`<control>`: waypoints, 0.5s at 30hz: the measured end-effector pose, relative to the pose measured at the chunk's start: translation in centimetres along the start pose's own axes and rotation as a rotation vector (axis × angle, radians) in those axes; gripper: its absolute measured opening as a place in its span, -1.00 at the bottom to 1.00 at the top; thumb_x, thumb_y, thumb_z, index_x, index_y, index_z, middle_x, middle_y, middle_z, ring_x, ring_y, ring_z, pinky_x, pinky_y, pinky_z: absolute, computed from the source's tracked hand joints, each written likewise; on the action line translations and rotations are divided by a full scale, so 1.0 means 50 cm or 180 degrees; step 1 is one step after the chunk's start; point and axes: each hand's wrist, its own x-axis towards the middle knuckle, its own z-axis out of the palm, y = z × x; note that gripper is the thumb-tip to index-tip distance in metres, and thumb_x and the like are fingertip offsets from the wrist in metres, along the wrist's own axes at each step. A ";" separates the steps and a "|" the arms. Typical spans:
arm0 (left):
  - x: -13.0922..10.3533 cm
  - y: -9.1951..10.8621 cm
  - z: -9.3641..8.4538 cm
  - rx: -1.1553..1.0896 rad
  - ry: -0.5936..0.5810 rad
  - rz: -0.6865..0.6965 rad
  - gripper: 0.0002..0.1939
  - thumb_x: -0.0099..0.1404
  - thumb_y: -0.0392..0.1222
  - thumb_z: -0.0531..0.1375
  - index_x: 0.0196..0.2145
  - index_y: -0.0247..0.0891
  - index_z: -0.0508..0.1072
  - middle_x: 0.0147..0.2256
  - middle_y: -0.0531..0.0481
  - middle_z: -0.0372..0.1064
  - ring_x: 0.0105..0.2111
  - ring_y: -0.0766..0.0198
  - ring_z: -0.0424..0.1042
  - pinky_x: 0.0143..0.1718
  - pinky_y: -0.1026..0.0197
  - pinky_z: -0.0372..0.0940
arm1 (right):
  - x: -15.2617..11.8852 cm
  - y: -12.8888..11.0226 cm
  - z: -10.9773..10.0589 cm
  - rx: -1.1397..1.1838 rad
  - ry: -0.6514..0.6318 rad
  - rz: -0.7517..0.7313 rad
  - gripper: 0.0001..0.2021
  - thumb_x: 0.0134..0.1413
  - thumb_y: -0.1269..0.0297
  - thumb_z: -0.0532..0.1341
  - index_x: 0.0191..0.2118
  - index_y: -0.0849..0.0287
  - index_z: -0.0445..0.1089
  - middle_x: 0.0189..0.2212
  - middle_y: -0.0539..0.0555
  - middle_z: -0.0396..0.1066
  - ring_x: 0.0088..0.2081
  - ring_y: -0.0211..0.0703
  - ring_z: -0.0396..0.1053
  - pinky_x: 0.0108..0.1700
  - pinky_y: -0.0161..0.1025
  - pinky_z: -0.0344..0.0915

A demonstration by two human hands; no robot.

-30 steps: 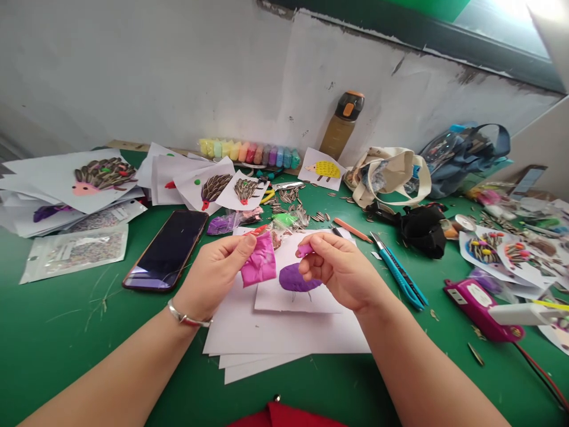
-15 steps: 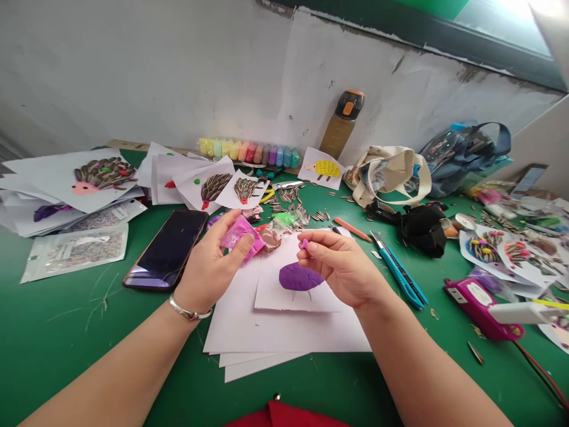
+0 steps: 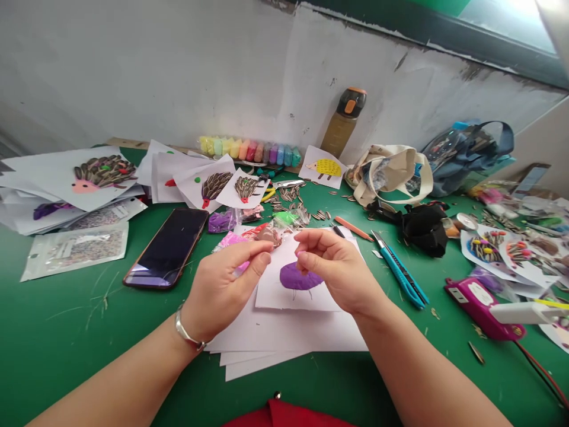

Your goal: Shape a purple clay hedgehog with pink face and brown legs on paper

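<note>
My right hand (image 3: 338,267) pinches a small lump of pink clay (image 3: 301,255), mostly covered by the thumb and fingers. Below it, a flat purple clay oval (image 3: 293,277) sits on a small white sheet (image 3: 275,298), with short drawn leg lines under it. Curled in from the left, my left hand (image 3: 226,284) has thumb and fingertips drawn close together, and nothing shows in them. Just behind it lies a pink clay packet (image 3: 231,239), partly hidden. Larger white sheets (image 3: 284,332) are stacked beneath.
A phone (image 3: 166,249) lies left, near hedgehog pictures (image 3: 104,178). To the right are a blue utility knife (image 3: 400,270), an orange pencil (image 3: 353,228) and a magenta glue gun (image 3: 482,308). Sunflower seeds (image 3: 291,194), clay packs (image 3: 249,151) and a bottle (image 3: 342,124) stand farther back.
My left hand has come away from the pink packet and moved right and down, its fingers closing. A purple clay packet behind it now shows. My right hand has moved slightly lower with the pink clay.
</note>
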 end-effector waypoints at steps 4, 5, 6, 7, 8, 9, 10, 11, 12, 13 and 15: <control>0.003 -0.003 0.007 -0.0421 -0.0376 -0.0416 -0.73 0.30 0.00 0.22 -0.16 -0.16 0.59 -0.23 -0.01 0.58 -0.23 0.14 0.54 -0.12 0.18 0.40 | -0.009 0.000 0.013 -0.0681 0.0047 -0.0134 -0.85 0.09 0.31 0.28 -0.18 0.11 0.47 -0.39 0.00 0.43 -0.39 -0.24 0.39 -0.33 -0.24 0.35; 0.006 -0.003 0.009 -0.0578 -0.0523 -0.0555 -0.72 0.30 0.03 0.22 -0.16 -0.15 0.60 -0.23 -0.01 0.58 -0.24 0.13 0.54 -0.15 0.18 0.41 | -0.011 0.001 0.016 -0.1001 0.0072 -0.0324 -0.84 0.11 0.31 0.26 -0.16 0.09 0.48 -0.35 0.03 0.45 -0.34 -0.20 0.41 -0.29 -0.21 0.37; 0.008 -0.002 0.010 -0.0786 -0.0704 -0.0690 -0.71 0.30 0.04 0.22 -0.16 -0.15 0.60 -0.22 -0.01 0.58 -0.24 0.12 0.54 -0.16 0.17 0.41 | -0.014 0.002 0.020 -0.1360 0.0077 -0.0610 -0.81 0.14 0.32 0.24 -0.11 0.08 0.48 -0.30 0.05 0.48 -0.28 -0.16 0.42 -0.23 -0.18 0.38; 0.010 -0.001 0.012 -0.1034 -0.0905 -0.0823 -0.70 0.30 0.06 0.22 -0.15 -0.15 0.59 -0.21 -0.02 0.57 -0.23 0.12 0.54 -0.16 0.16 0.41 | -0.016 0.005 0.024 -0.1720 0.0065 -0.0957 -0.77 0.16 0.34 0.22 -0.07 0.06 0.47 -0.25 0.07 0.49 -0.22 -0.14 0.43 -0.16 -0.15 0.37; 0.012 0.000 0.013 -0.1301 -0.1097 -0.0952 -0.69 0.30 0.06 0.22 -0.15 -0.16 0.59 -0.21 -0.03 0.57 -0.21 0.11 0.54 -0.15 0.15 0.42 | -0.018 0.007 0.027 -0.2046 0.0022 -0.1295 -0.74 0.18 0.36 0.19 -0.02 0.04 0.46 -0.21 0.08 0.50 -0.18 -0.12 0.42 -0.11 -0.13 0.36; 0.013 0.001 0.015 -0.1559 -0.1261 -0.1078 -0.68 0.29 0.07 0.23 -0.16 -0.18 0.60 -0.22 -0.04 0.57 -0.20 0.11 0.53 -0.13 0.13 0.42 | -0.019 0.011 0.030 -0.2302 -0.0043 -0.1583 -0.70 0.21 0.38 0.17 0.03 0.03 0.45 -0.19 0.09 0.51 -0.16 -0.11 0.42 -0.08 -0.12 0.35; 0.014 0.002 0.017 -0.1780 -0.1378 -0.1206 -0.67 0.29 0.07 0.23 -0.17 -0.20 0.60 -0.23 -0.06 0.56 -0.20 0.11 0.52 -0.12 0.12 0.42 | -0.020 0.014 0.033 -0.2469 -0.0109 -0.1789 -0.66 0.22 0.40 0.14 0.07 0.02 0.42 -0.18 0.09 0.51 -0.16 -0.11 0.41 -0.07 -0.12 0.34; 0.014 0.002 0.019 -0.1943 -0.1443 -0.1327 -0.67 0.28 0.08 0.24 -0.19 -0.23 0.60 -0.25 -0.07 0.55 -0.21 0.11 0.52 -0.13 0.12 0.42 | -0.020 0.017 0.034 -0.2558 -0.0167 -0.1908 -0.63 0.24 0.42 0.11 0.10 0.00 0.40 -0.16 0.09 0.52 -0.15 -0.10 0.41 -0.07 -0.11 0.34; 0.013 0.002 0.020 -0.2038 -0.1464 -0.1431 -0.66 0.26 0.08 0.25 -0.22 -0.25 0.60 -0.27 -0.08 0.55 -0.23 0.13 0.51 -0.15 0.13 0.41 | -0.019 0.019 0.035 -0.2584 -0.0218 -0.1942 -0.60 0.24 0.44 0.08 0.13 -0.02 0.38 -0.12 0.09 0.51 -0.13 -0.10 0.40 -0.05 -0.10 0.34; 0.013 0.001 0.020 -0.2095 -0.1458 -0.1510 -0.67 0.25 0.07 0.27 -0.25 -0.26 0.60 -0.29 -0.09 0.54 -0.26 0.16 0.50 -0.17 0.15 0.41 | -0.018 0.019 0.035 -0.2549 -0.0275 -0.1900 -0.58 0.24 0.45 0.08 0.15 -0.04 0.36 -0.07 0.08 0.49 -0.09 -0.09 0.40 -0.03 -0.09 0.33; 0.013 -0.001 0.020 -0.2184 -0.1426 -0.1590 -0.69 0.22 0.06 0.30 -0.32 -0.28 0.59 -0.35 -0.07 0.50 -0.33 0.22 0.47 -0.23 0.21 0.39 | -0.015 0.017 0.033 -0.2275 -0.0437 -0.1573 -0.54 0.22 0.43 0.13 0.19 -0.07 0.31 0.06 0.07 0.42 -0.05 -0.10 0.39 -0.01 -0.10 0.34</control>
